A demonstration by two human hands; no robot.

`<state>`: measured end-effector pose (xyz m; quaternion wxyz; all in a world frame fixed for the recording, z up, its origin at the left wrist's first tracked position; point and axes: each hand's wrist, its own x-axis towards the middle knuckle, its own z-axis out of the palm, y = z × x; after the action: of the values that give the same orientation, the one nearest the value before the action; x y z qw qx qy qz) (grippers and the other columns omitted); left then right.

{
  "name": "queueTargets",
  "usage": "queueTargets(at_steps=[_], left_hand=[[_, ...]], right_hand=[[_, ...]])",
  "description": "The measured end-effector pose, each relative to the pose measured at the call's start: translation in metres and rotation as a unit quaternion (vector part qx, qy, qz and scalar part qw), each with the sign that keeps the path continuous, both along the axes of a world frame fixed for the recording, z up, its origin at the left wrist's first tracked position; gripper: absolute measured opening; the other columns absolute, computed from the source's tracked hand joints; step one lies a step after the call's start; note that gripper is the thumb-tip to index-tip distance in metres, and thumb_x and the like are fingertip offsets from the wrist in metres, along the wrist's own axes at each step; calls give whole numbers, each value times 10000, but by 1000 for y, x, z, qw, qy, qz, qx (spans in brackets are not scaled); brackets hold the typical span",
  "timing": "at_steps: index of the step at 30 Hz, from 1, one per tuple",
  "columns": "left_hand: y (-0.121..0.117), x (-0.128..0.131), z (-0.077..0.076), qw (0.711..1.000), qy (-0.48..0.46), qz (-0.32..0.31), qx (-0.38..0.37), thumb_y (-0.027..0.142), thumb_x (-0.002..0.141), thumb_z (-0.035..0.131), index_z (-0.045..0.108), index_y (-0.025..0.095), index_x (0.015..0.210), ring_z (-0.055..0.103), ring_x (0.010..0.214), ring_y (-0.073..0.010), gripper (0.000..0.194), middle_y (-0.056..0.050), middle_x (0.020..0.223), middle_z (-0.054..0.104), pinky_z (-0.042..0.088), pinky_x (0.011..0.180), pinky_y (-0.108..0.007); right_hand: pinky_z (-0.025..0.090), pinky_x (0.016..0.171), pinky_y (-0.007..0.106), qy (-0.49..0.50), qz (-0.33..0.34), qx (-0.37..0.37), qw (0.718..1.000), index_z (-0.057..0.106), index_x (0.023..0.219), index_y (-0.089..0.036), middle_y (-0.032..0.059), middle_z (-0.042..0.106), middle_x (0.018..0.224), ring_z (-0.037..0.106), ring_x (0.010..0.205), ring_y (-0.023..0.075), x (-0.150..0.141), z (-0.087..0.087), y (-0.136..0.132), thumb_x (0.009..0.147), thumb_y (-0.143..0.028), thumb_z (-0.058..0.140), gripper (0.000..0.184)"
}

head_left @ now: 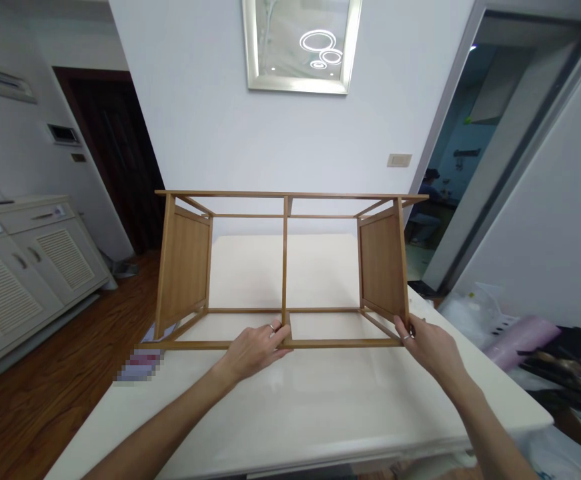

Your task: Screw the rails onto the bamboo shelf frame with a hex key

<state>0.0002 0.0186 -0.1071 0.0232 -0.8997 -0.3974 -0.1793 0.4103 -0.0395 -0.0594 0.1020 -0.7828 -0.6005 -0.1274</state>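
A light-brown wooden frame (pixel 285 260) stands on the white table (pixel 320 400). It has a solid panel at each end, thin rails along top and bottom, and one upright in the middle. My left hand (pixel 259 347) is closed around the front lower rail, right where the middle upright meets it. At the frame's lower right front corner, my right hand (pixel 427 343) grips the foot of the right end panel (pixel 383 263). Opposite it is the left end panel (pixel 186 263). Some of the fingertips are hidden behind the wood.
Papers (pixel 140 363) lie at the table's left edge. Bags and a pink roll (pixel 523 341) are heaped right of the table. A framed picture (pixel 297 47) hangs on the wall behind. Through the right doorway a person (pixel 427 200) sits. A white cabinet (pixel 45 253) stands left.
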Motion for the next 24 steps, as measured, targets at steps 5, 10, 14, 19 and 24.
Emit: queueTargets(at_steps=[5, 10, 14, 19, 24], left_hand=[[13, -1, 17, 1000, -16, -13, -11, 484, 1005, 598, 637, 267, 1184, 706, 827, -220, 285, -83, 1110, 698, 493, 651, -263], [25, -2, 36, 998, -44, -38, -24, 506, 1013, 576, 629, 265, 1148, 695, 816, -203, 281, -50, 1039, 692, 495, 701, -264], [40, -3, 57, 996, -58, -56, -35, 553, 1015, 555, 617, 259, 1124, 679, 803, -196, 320, -29, 992, 687, 479, 713, -267], [62, -1, 86, 994, -55, -79, -46, 534, 1008, 579, 623, 241, 1122, 644, 790, -171, 317, -13, 968, 685, 478, 735, -282], [78, 3, 108, 994, -44, -80, -61, 461, 1009, 627, 652, 159, 1158, 664, 850, -171, 338, -50, 1026, 689, 580, 798, -365]], right_hand=[[346, 596, 320, -5, 16, -17, 1000, 617, 794, -237, 87, 754, 741, 722, 708, 269, 0, 15, 11, 1014, -443, 447, 346], [349, 608, 315, -15, 17, -26, 999, 630, 796, -227, 98, 753, 762, 722, 745, 271, -1, 31, 21, 1021, -461, 447, 373], [346, 615, 311, -22, 12, -36, 999, 667, 827, -213, 105, 749, 780, 714, 756, 261, -4, 47, 35, 1034, -439, 427, 388], [450, 683, 319, -16, 10, -57, 998, 700, 898, -192, 86, 739, 851, 690, 801, 219, -3, 68, 58, 1058, -442, 452, 387], [585, 884, 407, -2, 13, -98, 995, 679, 1135, -173, 56, 710, 1105, 690, 958, 187, 0, 87, 83, 1022, -468, 614, 323]])
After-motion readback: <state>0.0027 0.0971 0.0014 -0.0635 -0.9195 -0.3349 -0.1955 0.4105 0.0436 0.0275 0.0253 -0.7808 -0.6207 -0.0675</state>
